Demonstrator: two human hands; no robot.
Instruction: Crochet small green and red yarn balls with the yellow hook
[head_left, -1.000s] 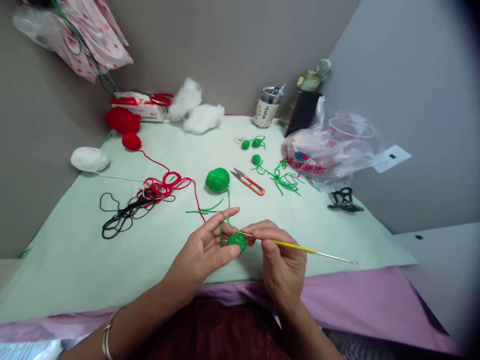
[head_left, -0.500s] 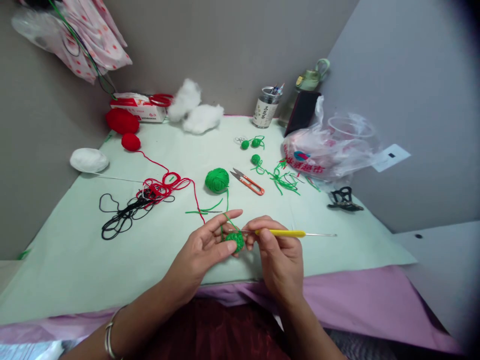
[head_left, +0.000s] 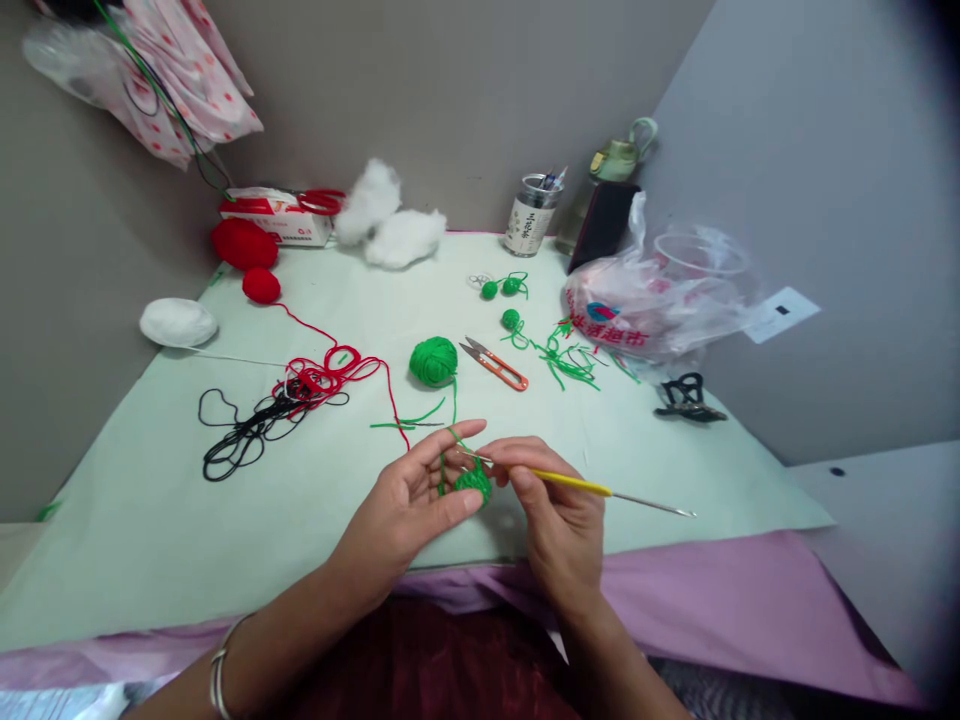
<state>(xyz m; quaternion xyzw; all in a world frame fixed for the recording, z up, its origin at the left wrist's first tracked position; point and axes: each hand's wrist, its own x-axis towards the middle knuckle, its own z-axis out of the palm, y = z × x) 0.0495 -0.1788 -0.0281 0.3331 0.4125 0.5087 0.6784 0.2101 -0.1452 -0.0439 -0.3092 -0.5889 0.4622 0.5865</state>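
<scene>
Between the thumb and fingers of my left hand (head_left: 412,500) is a small green crochet piece (head_left: 472,484), rounded in shape. Green yarn runs over my raised left index finger and back to a green yarn ball (head_left: 433,361). My right hand (head_left: 559,510) grips a crochet hook (head_left: 571,483) by its yellow handle. The hook's thin metal tip meets the yarn just above the green piece; whether it sits inside a stitch is too small to tell. Its other metal end points to the lower right. Orange thread snips (head_left: 495,364) lie beyond my hands.
Red yarn (head_left: 341,368) and black cord (head_left: 259,432) lie tangled at left. Small green balls (head_left: 511,319) and yarn scraps (head_left: 566,362) are at right, by a plastic bag (head_left: 637,300) and a black hair claw (head_left: 688,398). White stuffing (head_left: 405,238) sits at the back.
The crochet hook has tilted, its outer end now lower and farther right. The green piece has shifted slightly right in my left fingers.
</scene>
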